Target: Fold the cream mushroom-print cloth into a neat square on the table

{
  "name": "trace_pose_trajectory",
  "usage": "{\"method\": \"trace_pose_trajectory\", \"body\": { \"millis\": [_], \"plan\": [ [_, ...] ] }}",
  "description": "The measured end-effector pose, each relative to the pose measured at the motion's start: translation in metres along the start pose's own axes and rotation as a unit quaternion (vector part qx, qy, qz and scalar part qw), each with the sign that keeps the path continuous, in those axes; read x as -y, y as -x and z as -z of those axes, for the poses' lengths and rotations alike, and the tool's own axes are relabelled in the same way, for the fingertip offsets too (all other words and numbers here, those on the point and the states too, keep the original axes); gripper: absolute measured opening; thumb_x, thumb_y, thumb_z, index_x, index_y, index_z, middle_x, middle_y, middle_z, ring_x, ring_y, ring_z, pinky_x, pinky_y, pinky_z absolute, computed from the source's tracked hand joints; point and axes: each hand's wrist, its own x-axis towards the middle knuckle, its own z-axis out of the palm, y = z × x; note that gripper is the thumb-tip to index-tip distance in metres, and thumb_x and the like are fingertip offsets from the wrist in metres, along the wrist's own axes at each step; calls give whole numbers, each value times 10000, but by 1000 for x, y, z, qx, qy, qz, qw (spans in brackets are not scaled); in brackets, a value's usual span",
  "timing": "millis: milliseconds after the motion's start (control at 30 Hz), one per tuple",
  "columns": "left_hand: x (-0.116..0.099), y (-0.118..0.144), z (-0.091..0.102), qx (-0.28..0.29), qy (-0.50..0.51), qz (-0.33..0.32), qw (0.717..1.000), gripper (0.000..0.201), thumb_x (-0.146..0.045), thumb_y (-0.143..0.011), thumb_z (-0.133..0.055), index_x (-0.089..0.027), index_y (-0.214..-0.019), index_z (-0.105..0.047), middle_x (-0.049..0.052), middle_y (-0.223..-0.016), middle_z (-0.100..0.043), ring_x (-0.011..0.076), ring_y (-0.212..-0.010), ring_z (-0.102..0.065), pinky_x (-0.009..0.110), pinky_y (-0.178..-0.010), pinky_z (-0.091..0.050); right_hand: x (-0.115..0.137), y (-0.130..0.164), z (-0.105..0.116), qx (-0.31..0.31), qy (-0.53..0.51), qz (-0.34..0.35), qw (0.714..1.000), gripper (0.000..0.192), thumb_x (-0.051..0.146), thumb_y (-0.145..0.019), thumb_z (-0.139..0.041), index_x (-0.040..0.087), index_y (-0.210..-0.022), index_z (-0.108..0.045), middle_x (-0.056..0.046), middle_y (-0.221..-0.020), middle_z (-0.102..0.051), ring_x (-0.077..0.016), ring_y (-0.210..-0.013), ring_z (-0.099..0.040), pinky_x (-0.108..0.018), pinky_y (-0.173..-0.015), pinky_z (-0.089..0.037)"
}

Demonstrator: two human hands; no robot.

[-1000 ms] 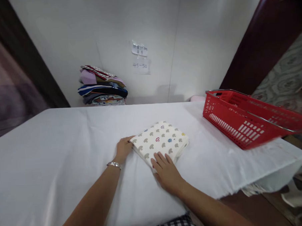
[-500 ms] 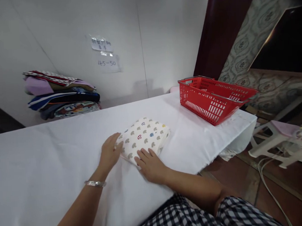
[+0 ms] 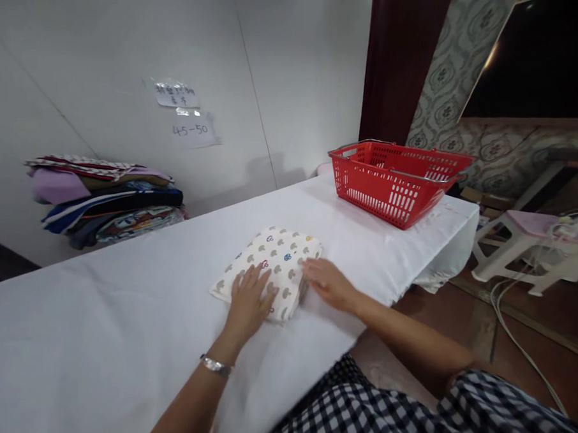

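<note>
A folded cream cloth (image 3: 276, 255) printed with grey and coloured mushroom shapes lies on the white-covered table (image 3: 107, 326). My left hand (image 3: 249, 301) lies flat on the cloth's near part, fingers spread, a bracelet on the wrist. My right hand (image 3: 326, 282) rests on the table against the cloth's right edge, fingers touching its side. Neither hand grips the cloth.
A red plastic basket (image 3: 396, 178) stands at the table's far right corner. A stack of folded clothes (image 3: 106, 197) sits against the wall at the back left, under paper notes (image 3: 185, 114). A white stool (image 3: 530, 244) and cables are on the floor to the right.
My left hand has moved from the cloth's left edge onto its top. My right hand has shifted from the near edge to the right side. The view has turned right.
</note>
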Motion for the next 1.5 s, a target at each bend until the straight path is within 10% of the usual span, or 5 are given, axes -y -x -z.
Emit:
{"method": "trace_pose_trajectory", "body": {
  "millis": [133, 233, 833, 1500],
  "plan": [
    [-34, 9, -8, 36, -17, -101, 994, 472, -430, -923, -386, -244, -1353, -441, 61, -1459, -384, 259, -1362, -303, 510, -1105, -211, -71, -26, 9, -152, -89, -267, 948, 311, 174, -790, -514, 219, -1052, -675, -55, -1132, -664, -190, -1030, -608, -373, -938, -463],
    [-39, 14, -15, 41, -35, -116, 992, 462, -425, -926, -382, -247, -1348, -448, 50, -1447, -403, 260, -1349, -328, 504, -1097, -237, -103, -41, 3, -161, -98, -307, 933, 287, 155, -744, -556, 212, -985, -700, -39, -993, -705, -177, -891, -644, -354, -885, -491],
    [-35, 18, -20, 6, -53, -120, 991, 439, -367, -926, -392, -253, -1346, -446, 42, -1442, -411, 254, -1335, -350, 483, -1086, -250, -126, -66, -21, -143, -72, -280, 947, 228, 91, -707, -544, 239, -752, -711, -10, -823, -691, -168, -778, -627, -300, -739, -480],
    [-41, 23, -21, -22, -36, -109, 993, 440, -299, -924, -386, -202, -1350, -444, 77, -1445, -401, 242, -1333, -355, 481, -1094, -251, -122, -56, -14, -108, -69, -212, 969, 315, 101, -727, -594, 246, -986, -700, -13, -893, -661, -148, -776, -589, -284, -758, -461]
  ]
}}
